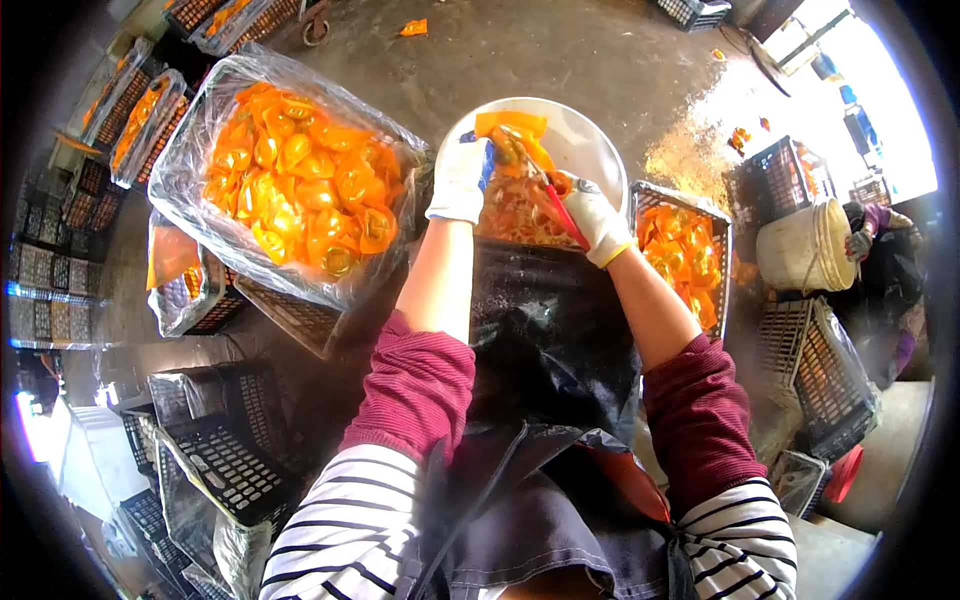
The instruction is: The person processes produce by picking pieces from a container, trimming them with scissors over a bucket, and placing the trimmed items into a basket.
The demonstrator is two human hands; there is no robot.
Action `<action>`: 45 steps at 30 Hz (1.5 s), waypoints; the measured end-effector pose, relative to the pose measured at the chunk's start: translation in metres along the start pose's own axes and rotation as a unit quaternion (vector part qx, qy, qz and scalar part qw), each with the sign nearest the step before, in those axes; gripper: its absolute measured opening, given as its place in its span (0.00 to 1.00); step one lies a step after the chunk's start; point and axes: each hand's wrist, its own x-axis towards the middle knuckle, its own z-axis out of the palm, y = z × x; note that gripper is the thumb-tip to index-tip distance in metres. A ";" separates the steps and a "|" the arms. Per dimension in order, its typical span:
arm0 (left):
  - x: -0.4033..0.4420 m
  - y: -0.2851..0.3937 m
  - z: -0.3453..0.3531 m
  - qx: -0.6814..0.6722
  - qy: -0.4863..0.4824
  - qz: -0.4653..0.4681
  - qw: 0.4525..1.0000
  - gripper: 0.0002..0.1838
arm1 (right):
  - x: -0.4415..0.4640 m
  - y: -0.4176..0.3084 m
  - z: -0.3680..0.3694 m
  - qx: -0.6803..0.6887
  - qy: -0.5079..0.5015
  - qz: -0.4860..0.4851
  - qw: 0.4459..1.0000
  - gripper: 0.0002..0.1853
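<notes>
My left hand [460,180], in a white glove with a blue patch, is closed on an orange plastic packet [514,124] over a white bucket [585,128]. My right hand [598,218], gloved too, grips red-handled scissors [566,214]. Their blades point up and left, against the packet; whether they are cutting into it I cannot make out. Wet, reddish-pale contents [515,215] lie in the bucket below both hands. To the left, a crate lined with clear plastic [180,165] is heaped with orange packets [300,175].
More orange packets fill a black crate [722,250] right of the bucket. Black mesh crates [225,455] stand at lower left, others [820,375] at right. Beside a cream bucket [805,250] at far right is another person [885,260]. A loose packet [414,28] lies on the floor.
</notes>
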 end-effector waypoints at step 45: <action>-0.001 0.027 0.007 -0.515 -0.028 -0.100 0.851 0.17 | 0.026 0.021 -0.007 0.216 0.145 -0.192 0.946 0.16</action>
